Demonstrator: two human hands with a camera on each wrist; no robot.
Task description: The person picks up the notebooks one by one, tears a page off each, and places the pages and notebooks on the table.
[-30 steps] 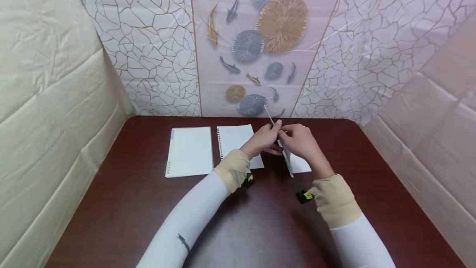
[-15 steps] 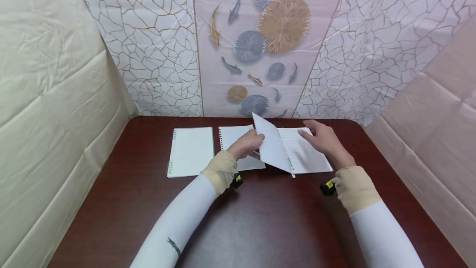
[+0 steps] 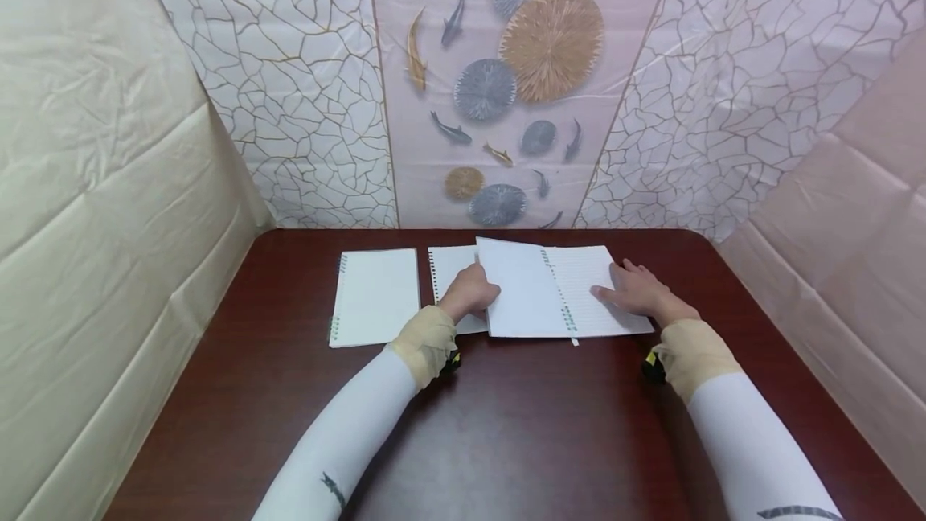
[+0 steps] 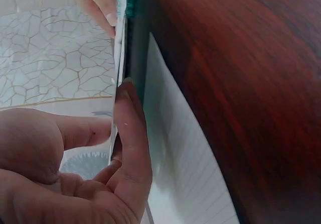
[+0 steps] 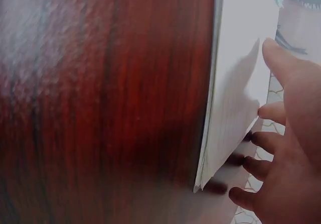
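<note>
A spiral notebook lies open at the right, its blank left side [image 3: 522, 288] overlapping the middle notebook [image 3: 450, 262]. My left hand [image 3: 470, 293] pinches the left side's outer edge; in the left wrist view the thumb of the left hand [image 4: 75, 169] is on one face and the fingers are behind the other. My right hand [image 3: 640, 292] is at the right edge of the lined page [image 3: 582, 280]. Seen from the right wrist, the fingers of the right hand [image 5: 296, 133] are spread beside the page edge; whether they touch it I cannot tell.
A third notebook [image 3: 376, 296] with a blank page up lies at the left of the dark red table [image 3: 506, 441]. A patterned cloth [image 3: 311, 103] hangs behind the table, and pale quilted cloth [image 3: 108, 183] stands along the left side, with more at the right.
The right notebook's left side swung up and over to the left with my left hand, uncovering the lined page. My right hand let go and moved right to the page's outer edge.
</note>
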